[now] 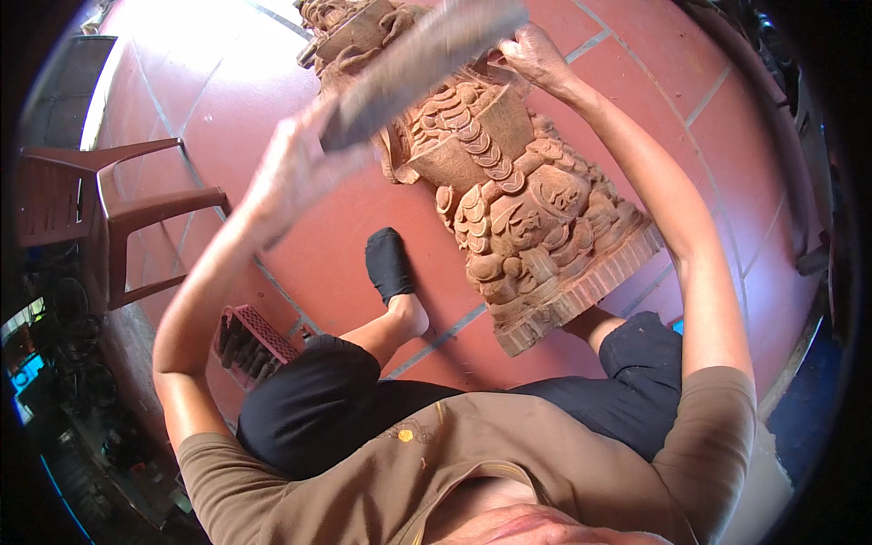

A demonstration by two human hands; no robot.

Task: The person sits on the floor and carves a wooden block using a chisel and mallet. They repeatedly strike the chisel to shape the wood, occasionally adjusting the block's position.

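A brown carved wooden sculpture (536,200), dense with relief work, lies tilted on the floor, its base toward me and its top at the far edge. My left hand (295,168) is smeared by motion, its fingers closed around the near end of a long greyish wooden mallet (418,73). The mallet is raised and slants over the sculpture's upper part. Across from it, my right hand (536,56) has curled fingers at the sculpture's upper right side. What those fingers grip is hidden behind the mallet's far end.
Red tiles (354,209) make up the floor. A brown plastic chair (136,204) stands at left. Near my left knee sits a pink basket (263,334) holding several dark tools. My socked foot (389,263) rests beside the sculpture. Dark clutter lines the left edge.
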